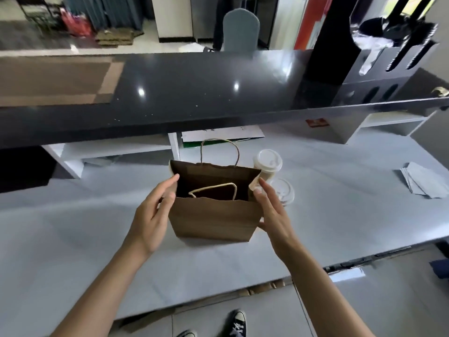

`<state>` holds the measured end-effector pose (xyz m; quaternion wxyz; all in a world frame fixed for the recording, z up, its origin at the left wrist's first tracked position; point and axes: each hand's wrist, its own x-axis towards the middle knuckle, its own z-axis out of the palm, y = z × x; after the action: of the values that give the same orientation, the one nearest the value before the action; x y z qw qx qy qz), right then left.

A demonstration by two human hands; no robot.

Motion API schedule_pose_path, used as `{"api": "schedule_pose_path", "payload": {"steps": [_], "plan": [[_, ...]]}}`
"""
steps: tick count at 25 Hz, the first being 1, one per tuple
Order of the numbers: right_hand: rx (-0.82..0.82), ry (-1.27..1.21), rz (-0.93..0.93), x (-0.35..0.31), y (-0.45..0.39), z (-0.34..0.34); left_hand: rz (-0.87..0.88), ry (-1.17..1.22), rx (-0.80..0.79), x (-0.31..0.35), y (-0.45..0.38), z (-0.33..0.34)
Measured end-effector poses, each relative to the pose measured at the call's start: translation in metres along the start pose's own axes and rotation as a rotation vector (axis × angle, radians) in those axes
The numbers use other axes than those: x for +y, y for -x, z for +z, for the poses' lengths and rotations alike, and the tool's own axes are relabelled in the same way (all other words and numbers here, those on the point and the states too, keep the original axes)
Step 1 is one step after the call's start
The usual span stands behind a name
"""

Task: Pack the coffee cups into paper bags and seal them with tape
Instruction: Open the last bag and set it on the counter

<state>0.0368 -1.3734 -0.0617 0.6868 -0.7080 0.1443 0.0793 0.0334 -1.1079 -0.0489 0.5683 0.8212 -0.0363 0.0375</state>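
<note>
A brown paper bag (213, 220) stands upright and open at the centre of the pale worktop (85, 239). The left hand (150, 215) lies against the bag's nine o'clock side, its grip wide, fingers straight along the rim. The right hand (272, 215) lies against the three o'clock side, grip likewise wide, fingertips touching the top edge. At the bag's two o'clock stands a lidded coffee cup (266, 166), with a second lidded cup (283, 194) just beside the right hand. Folded grey papers (420, 181) lie at the worktop's three o'clock.
</note>
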Motion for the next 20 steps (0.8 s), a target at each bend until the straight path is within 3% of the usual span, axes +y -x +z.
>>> {"api": "schedule_pose_path", "payload": {"steps": [9,12,17,20], "plan": [[-0.16,0.095,0.001,-0.012,-0.013,-0.027,0.167,-0.491,0.292,0.017,-0.01,0.013],[-0.173,0.088,-0.012,-0.015,-0.017,-0.032,0.206,-0.532,0.174,0.024,-0.017,0.009],[-0.167,0.087,-0.083,-0.026,-0.023,-0.034,0.073,-0.625,-0.043,0.027,-0.024,-0.005],[-0.025,0.112,-0.142,-0.028,-0.034,-0.041,0.009,-0.619,-0.113,0.028,-0.028,-0.01]]}}
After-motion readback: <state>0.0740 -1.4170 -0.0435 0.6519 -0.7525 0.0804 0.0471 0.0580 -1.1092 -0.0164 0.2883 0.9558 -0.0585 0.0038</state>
